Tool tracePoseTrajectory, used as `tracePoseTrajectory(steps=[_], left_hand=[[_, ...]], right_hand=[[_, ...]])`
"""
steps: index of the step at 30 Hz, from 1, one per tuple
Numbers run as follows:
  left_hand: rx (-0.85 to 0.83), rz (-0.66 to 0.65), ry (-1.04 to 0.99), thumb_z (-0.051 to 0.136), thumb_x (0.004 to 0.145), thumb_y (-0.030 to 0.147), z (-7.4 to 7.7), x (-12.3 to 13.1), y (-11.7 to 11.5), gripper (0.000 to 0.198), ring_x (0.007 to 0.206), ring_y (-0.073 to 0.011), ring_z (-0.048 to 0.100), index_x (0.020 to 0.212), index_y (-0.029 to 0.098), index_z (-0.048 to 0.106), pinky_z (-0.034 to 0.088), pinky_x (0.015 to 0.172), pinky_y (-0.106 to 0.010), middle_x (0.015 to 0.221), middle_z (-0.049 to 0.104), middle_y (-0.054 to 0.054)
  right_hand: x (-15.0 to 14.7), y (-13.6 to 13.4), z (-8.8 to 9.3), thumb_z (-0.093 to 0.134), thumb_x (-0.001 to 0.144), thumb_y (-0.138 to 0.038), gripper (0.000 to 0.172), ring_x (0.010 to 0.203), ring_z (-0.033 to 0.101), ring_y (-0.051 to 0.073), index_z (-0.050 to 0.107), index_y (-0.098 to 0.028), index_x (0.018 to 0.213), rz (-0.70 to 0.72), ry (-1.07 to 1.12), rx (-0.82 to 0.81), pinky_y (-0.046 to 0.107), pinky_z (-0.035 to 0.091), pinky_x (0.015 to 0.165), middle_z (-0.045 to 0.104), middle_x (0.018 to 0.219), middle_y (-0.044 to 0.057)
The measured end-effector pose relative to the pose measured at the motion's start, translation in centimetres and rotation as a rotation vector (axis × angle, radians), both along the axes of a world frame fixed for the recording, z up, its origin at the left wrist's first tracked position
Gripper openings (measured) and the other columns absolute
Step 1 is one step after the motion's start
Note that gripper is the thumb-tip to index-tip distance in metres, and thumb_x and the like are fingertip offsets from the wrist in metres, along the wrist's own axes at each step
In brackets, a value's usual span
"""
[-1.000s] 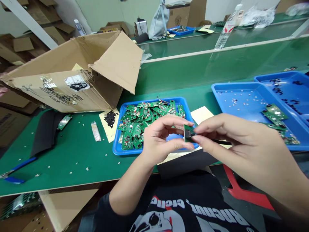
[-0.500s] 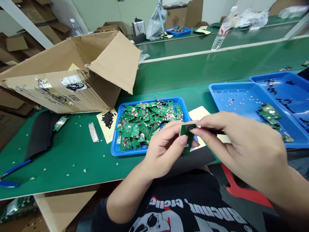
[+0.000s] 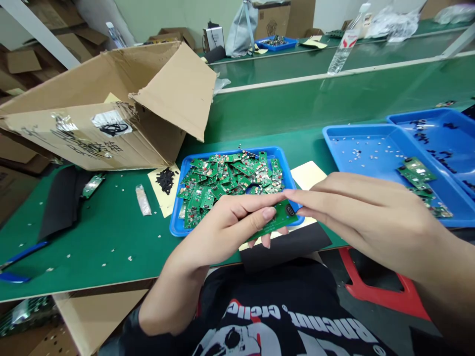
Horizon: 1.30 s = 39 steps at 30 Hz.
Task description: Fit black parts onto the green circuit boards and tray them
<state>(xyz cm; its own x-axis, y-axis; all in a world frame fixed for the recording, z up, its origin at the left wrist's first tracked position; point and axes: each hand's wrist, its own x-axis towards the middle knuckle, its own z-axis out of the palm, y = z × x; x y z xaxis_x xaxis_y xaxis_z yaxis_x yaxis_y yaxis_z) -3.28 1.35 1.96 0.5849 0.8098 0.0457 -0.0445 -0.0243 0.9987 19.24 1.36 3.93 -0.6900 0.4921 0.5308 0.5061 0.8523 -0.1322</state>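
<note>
My left hand (image 3: 233, 220) is closed around a green circuit board (image 3: 272, 221), thumb on top and fingertips showing beneath the lower edge. A small black connector (image 3: 290, 210) sits at the board's right end. My right hand (image 3: 356, 212) reaches in from the right with its fingers stretched out, the tips touching the board's upper right corner; its thumb is not clearly visible. Just behind my left hand, a blue tray (image 3: 174, 228) is heaped with similar green boards (image 3: 222, 183).
A cardboard box (image 3: 74, 138) stands at the left. Small black parts (image 3: 166, 180) lie on yellow paper (image 3: 159, 205). Two blue trays (image 3: 356, 131) on the right hold boards and tiny parts. Black sheet (image 3: 285, 247) lies at the table edge, near a red stool (image 3: 389, 296).
The circuit board has turned from nearly upright to lying more level and moved slightly left. My right hand's fingers have straightened from their pinch at the board's connector end.
</note>
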Motion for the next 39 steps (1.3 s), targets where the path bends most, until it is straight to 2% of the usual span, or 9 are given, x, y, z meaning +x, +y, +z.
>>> tracePoseTrajectory(steps=[5, 7, 10, 12, 14, 18, 25, 30, 39], left_hand=[[-0.075, -0.233, -0.027, 0.053, 0.095, 0.02, 0.7, -0.9, 1.2, 0.054, 0.05, -0.0109, 0.065, 0.147, 0.027, 0.04, 0.042, 0.038, -0.016, 0.08, 0.075, -0.006], [-0.06, -0.224, -0.019, 0.051, 0.097, 0.027, 0.7, -1.2, 1.9, 0.049, 0.054, -0.0126, 0.067, 0.145, 0.026, 0.043, 0.044, 0.039, -0.016, 0.084, 0.075, -0.008], [0.173, 0.143, 0.032, 0.051, 0.095, 0.041, 0.2, -1.2, 1.9, 0.037, 0.071, -0.0149, 0.068, 0.124, 0.021, 0.065, 0.049, 0.047, -0.018, 0.098, 0.074, -0.011], [0.425, 0.499, 0.056, 0.059, 0.091, 0.038, -0.3, -0.8, 1.0, 0.03, 0.068, -0.012, 0.062, 0.115, 0.022, 0.069, 0.049, 0.051, -0.018, 0.09, 0.071, -0.007], [0.637, 0.666, 0.083, 0.07, 0.084, 0.029, -0.8, 0.0, -0.3, 0.029, 0.059, -0.0092, 0.054, 0.113, 0.024, 0.069, 0.046, 0.052, -0.019, 0.076, 0.065, 0.0], [0.83, 0.531, 0.178, 0.078, 0.077, 0.028, -2.0, 1.9, -2.2, 0.033, 0.059, -0.0111, 0.055, 0.108, 0.021, 0.069, 0.046, 0.054, -0.022, 0.071, 0.066, 0.001], [0.992, 0.552, 0.132, 0.073, 0.082, 0.022, -3.6, 1.9, -0.9, 0.017, 0.055, -0.0114, 0.058, 0.099, 0.019, 0.07, 0.047, 0.051, -0.022, 0.07, 0.071, -0.001], [1.059, 0.559, 0.187, 0.072, 0.083, 0.02, -3.3, 1.8, -0.7, 0.01, 0.054, -0.0093, 0.058, 0.091, 0.016, 0.067, 0.046, 0.05, -0.02, 0.069, 0.071, -0.001], [0.84, 0.362, -0.04, 0.076, 0.079, 0.029, -2.5, 1.3, -0.2, 0.017, 0.057, -0.0097, 0.059, 0.086, 0.017, 0.066, 0.049, 0.054, -0.021, 0.068, 0.07, -0.001]], right_hand=[[0.0, 0.6, 0.0, 0.046, 0.095, -0.009, 0.022, 0.071, 0.059, 0.012, 0.064, -0.017, 0.104, 0.192, 0.038, -0.149, 0.026, 0.049, 0.062, 0.065, 0.078, 0.003], [-0.1, 0.6, 0.0, 0.047, 0.095, -0.01, 0.021, 0.071, 0.062, 0.011, 0.065, -0.019, 0.101, 0.225, 0.113, -0.186, 0.024, 0.052, 0.061, 0.067, 0.078, 0.002], [-0.3, 0.4, 0.0, 0.052, 0.092, -0.009, 0.019, 0.07, 0.065, 0.011, 0.066, -0.021, 0.097, 0.142, 0.202, -0.195, 0.022, 0.055, 0.062, 0.07, 0.08, 0.002], [-0.4, 0.1, -0.3, 0.055, 0.09, -0.009, 0.017, 0.068, 0.067, 0.01, 0.066, -0.021, 0.094, 0.033, 0.226, -0.186, 0.02, 0.054, 0.061, 0.071, 0.08, 0.002], [-0.7, -0.2, -0.7, 0.057, 0.09, -0.01, 0.013, 0.065, 0.066, 0.01, 0.065, -0.019, 0.092, -0.029, 0.246, -0.19, 0.019, 0.053, 0.058, 0.071, 0.076, 0.002], [-1.5, -0.6, -1.2, 0.057, 0.09, -0.012, 0.009, 0.058, 0.062, 0.009, 0.065, -0.018, 0.09, -0.042, 0.309, -0.263, 0.019, 0.051, 0.053, 0.068, 0.07, 0.001], [-2.0, -1.3, -0.9, 0.056, 0.089, -0.01, 0.013, 0.064, 0.068, 0.009, 0.065, -0.019, 0.093, -0.123, 0.338, -0.53, 0.016, 0.054, 0.058, 0.074, 0.08, -0.001], [-2.0, -1.8, -0.3, 0.053, 0.09, -0.01, 0.017, 0.065, 0.066, 0.011, 0.064, -0.02, 0.082, -0.199, 0.269, -0.385, 0.02, 0.053, 0.06, 0.071, 0.077, 0.0], [-1.0, -1.2, 0.0, 0.053, 0.093, -0.015, 0.013, 0.069, 0.064, 0.009, 0.065, -0.018, 0.089, -0.037, 0.236, -0.414, 0.018, 0.051, 0.063, 0.069, 0.079, 0.001]])
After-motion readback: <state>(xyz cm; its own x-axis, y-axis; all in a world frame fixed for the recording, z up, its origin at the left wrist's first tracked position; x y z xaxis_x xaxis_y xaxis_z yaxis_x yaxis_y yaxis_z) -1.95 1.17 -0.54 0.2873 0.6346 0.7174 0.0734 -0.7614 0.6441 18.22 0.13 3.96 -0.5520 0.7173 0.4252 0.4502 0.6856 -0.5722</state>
